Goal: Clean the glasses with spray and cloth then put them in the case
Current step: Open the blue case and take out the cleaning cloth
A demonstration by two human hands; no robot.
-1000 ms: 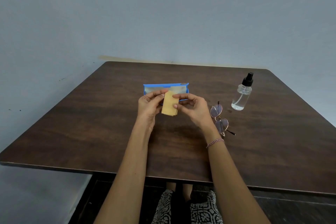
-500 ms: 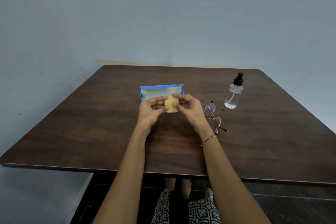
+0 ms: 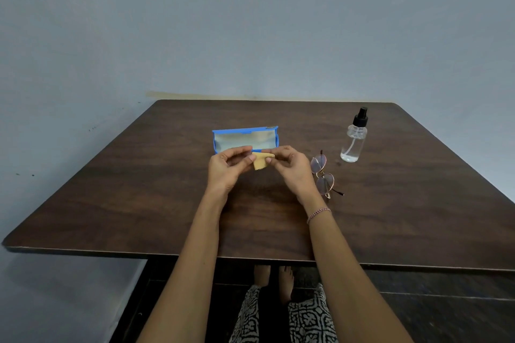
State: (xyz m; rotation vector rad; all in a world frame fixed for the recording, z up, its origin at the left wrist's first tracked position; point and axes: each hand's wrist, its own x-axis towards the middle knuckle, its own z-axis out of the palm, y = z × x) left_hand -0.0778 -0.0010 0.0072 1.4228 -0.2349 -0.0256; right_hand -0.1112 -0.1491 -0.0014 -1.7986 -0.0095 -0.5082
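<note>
Cloth (image 3: 260, 163) is folded smaller now, left hand (image 3: 227, 170) and right hand (image 3: 291, 168) both pinching it, likely shaping a wiping pad. Glasses (image 3: 323, 175) wait on the worktop (image 3: 139, 189) beside the right hand, with the open case (image 3: 245, 138) just behind.

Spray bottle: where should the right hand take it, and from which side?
Probably the clear round body of the spray bottle, below the black pump head, approached from its near side. It stands upright and alone, and the head should stay free for pressing. The right hand pinches the cloth.
</note>
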